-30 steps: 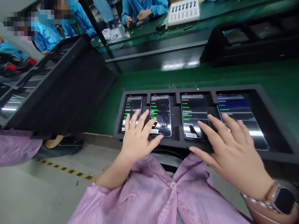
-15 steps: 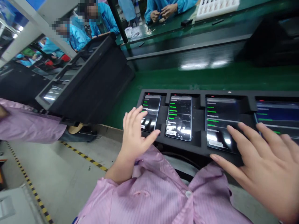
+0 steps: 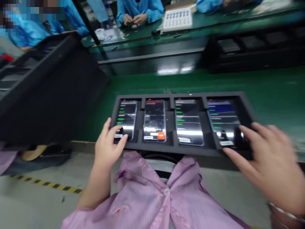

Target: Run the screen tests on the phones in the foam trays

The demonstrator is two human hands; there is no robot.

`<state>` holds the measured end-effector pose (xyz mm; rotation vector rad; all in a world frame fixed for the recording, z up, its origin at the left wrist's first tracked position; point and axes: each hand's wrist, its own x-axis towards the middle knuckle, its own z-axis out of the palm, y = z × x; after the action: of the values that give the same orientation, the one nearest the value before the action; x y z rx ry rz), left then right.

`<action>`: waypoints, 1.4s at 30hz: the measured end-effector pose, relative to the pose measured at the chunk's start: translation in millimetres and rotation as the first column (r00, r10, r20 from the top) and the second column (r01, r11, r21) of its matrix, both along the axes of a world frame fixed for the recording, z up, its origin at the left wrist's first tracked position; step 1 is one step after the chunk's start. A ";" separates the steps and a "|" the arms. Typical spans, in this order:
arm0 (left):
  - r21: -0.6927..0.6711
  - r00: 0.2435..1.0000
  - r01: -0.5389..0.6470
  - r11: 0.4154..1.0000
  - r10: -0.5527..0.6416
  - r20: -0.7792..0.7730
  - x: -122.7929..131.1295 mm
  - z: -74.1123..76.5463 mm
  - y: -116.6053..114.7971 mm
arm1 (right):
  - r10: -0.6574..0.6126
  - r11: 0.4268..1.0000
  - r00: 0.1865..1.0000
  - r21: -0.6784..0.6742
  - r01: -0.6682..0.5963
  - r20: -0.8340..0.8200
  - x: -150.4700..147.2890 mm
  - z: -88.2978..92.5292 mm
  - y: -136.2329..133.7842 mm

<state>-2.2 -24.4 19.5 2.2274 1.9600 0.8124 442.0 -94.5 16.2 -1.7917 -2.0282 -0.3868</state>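
A black tray (image 3: 245,105) lies on the green belt in front of me with several lit phones in a row. My left hand (image 3: 107,147) rests at the tray's near left corner. Its fingers are apart and its thumb touches the bottom of the leftmost phone (image 3: 126,117). My right hand (image 3: 269,159) is blurred and spread open, fingertips over the lower end of the rightmost phone (image 3: 222,119). Between them lie a phone with an orange patch (image 3: 154,121) and another phone (image 3: 188,122), both untouched. I wear a pink striped coat.
A large black tray (image 3: 47,89) stands tilted at the left, close to my left arm. Another black tray (image 3: 250,51) sits on the far belt. People in blue coats work beyond, beside a white tray (image 3: 177,17). Yellow-black tape (image 3: 47,185) marks the floor.
My left hand has slid from the second phone to the leftmost phone's bottom corner. My right hand has moved from the third phone over to the rightmost one. The view swung left, then back.
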 end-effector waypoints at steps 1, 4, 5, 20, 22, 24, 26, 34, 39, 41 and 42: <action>0.002 1.000 -0.011 1.000 0.011 0.004 -0.3 -0.9 0.2 | 0.010 1.000 1.000 0.026 -0.011 0.017 0.2 -0.7 -0.7; -0.001 0.999 -0.030 1.000 0.030 0.038 -1.1 -3.9 0.5 | 0.009 0.994 1.000 0.108 -0.011 0.017 -4.1 -3.7 0.3; -0.005 0.998 -0.034 0.999 0.035 0.043 -1.3 -4.5 0.2 | 0.007 0.994 1.000 0.112 -0.008 0.012 -6.0 -3.9 0.5; -0.130 0.998 0.053 0.990 -0.058 -0.032 10.5 29.5 22.8 | 0.159 0.978 0.965 0.165 -0.126 -0.208 -8.2 42.5 18.2; 0.001 0.984 0.148 0.989 -0.147 -0.097 18.1 51.5 37.8 | 0.219 0.961 0.956 0.212 -0.177 -0.196 -15.1 74.6 32.9; 0.080 0.937 0.326 0.942 -0.311 -0.157 35.9 72.6 59.5 | 0.325 0.936 0.935 0.189 -0.297 -0.142 -24.1 101.1 58.3; 0.047 0.837 0.522 0.851 -0.502 -0.219 61.2 85.3 84.2 | 0.454 0.890 0.887 0.090 -0.448 -0.080 -34.4 112.0 92.2; 0.054 0.670 0.732 0.679 -0.702 -0.241 117.9 43.6 127.4 | 0.643 0.756 0.765 -0.130 -0.641 -0.034 -70.7 48.5 166.5; 0.010 0.667 0.728 0.685 -0.705 -0.240 111.1 34.1 122.9 | 0.628 0.767 0.778 -0.145 -0.625 -0.031 -70.4 38.5 155.0; -0.004 0.669 0.726 0.687 -0.708 -0.225 109.9 35.5 123.3 | 0.583 0.797 0.811 -0.156 -0.583 -0.053 -66.1 38.5 154.9; -0.019 0.667 0.728 0.686 -0.714 -0.213 109.6 36.0 123.5 | 0.561 0.808 0.826 -0.178 -0.562 -0.063 -64.1 38.6 155.2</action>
<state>107.4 99.1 55.5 2.8711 0.8850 0.5359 377.8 60.7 54.8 -1.1767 -2.5286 -0.0014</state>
